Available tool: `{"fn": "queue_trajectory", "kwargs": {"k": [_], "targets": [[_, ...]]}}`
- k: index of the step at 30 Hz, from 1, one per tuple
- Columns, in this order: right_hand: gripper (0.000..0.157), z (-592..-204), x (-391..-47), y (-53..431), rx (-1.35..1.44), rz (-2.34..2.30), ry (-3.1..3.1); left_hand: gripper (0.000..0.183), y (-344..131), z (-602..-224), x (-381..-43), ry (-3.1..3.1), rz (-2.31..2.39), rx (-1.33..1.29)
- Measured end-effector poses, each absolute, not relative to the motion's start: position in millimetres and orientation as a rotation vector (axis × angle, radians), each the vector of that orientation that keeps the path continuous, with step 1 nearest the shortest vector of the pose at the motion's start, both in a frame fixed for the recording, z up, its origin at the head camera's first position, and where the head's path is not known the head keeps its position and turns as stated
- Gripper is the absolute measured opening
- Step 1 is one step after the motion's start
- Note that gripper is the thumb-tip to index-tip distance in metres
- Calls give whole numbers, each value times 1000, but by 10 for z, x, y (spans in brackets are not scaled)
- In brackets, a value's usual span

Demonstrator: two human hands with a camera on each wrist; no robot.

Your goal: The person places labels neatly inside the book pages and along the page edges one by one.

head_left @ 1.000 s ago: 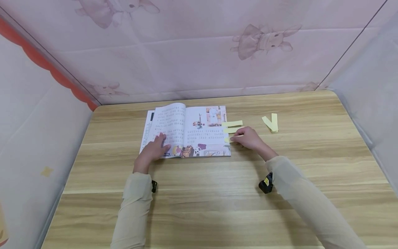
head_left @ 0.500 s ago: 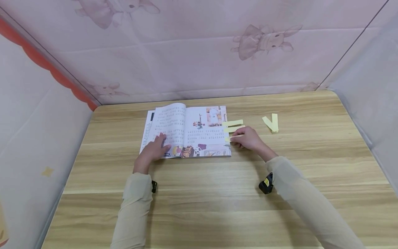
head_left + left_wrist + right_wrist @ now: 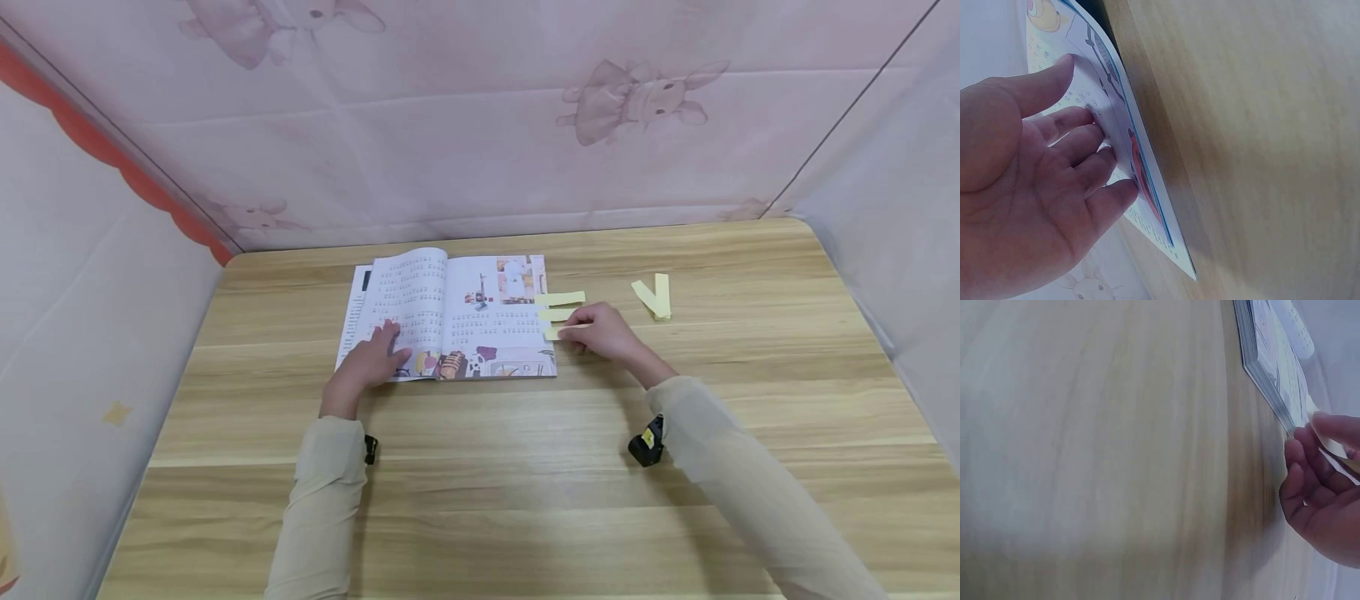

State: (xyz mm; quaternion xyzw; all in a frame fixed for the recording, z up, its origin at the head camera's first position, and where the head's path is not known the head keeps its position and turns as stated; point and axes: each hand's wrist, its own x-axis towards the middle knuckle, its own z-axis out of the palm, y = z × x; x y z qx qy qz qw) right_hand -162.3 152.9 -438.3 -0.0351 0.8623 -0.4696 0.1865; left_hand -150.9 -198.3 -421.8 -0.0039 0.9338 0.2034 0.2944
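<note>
An open picture book (image 3: 491, 333) with printed text lies on the table. My left hand (image 3: 369, 360) rests on its left page, fingers spread and slightly bent; in the left wrist view the fingertips touch the page near the book's lower edge. At the right page's outer edge, my right hand (image 3: 600, 332) pinches a yellow sticky strip (image 3: 552, 334) between thumb and fingers. That strip's left end overlaps the page margin, and the hand covers part of the rest. Just above it, two similar strips, an upper strip (image 3: 561, 297) and a middle strip (image 3: 553, 315), stick out past the page edge.
Two loose yellow strips (image 3: 662, 293) form a V on the wooden table (image 3: 495, 492), right of the book. A pink curtain (image 3: 465, 158) with rabbit prints hangs behind the table's far edge. Black wrist cameras sit at both cuffs.
My right hand has shifted very slightly up and right, and the strip it pinches sits a little higher at the page edge. My left hand and the book stay put.
</note>
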Motion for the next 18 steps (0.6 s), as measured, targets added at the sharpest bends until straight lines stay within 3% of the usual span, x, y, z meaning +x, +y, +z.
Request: {"fn": "queue_trajectory", "kwargs": {"k": [18], "targets": [[18,-4434,-1636,1442,-88,-1258,2429,62,-1973,-4237,-1510,2496,540,-4]]}}
